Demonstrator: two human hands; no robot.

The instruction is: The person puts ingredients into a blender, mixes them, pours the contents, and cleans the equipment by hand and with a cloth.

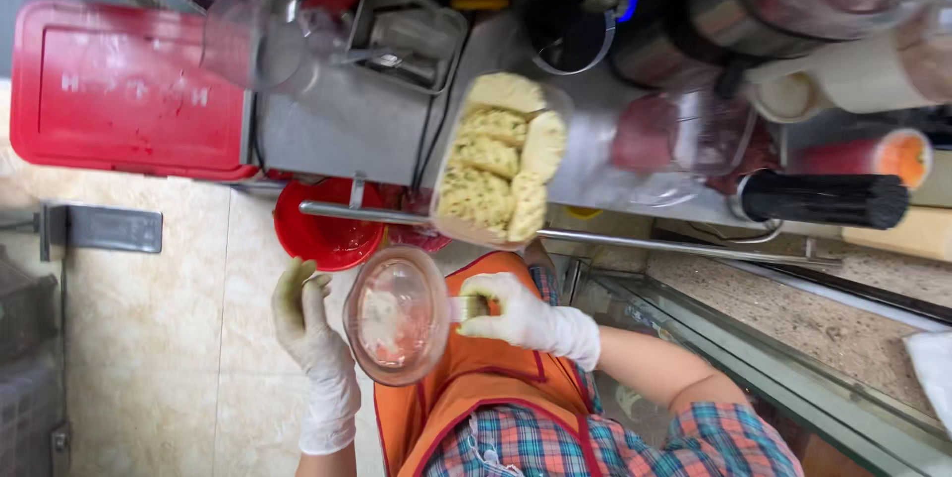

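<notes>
A clear blender jug (396, 315), smeared inside with pink and white residue, is seen mouth-on in front of an orange apron (476, 393). Its handle side faces the right hand (506, 313), whose white-gloved fingers are curled and pressed around the handle, so the jug hangs just beyond that fist, toward the left hand (302, 313). The left hand, also gloved, sits just beside the jug's rim on the opposite side, fingers loosely spread and slightly bent, holding nothing; whether it touches the rim cannot be told. Beyond the jug, across a metal rail (555, 234), lies a clear tub of pale yellow fruit pieces (501, 160) on a steel counter (337, 125). Near the jug, under the rail, is a red bucket (327, 229); farther off lies a red crate (124, 90).
</notes>
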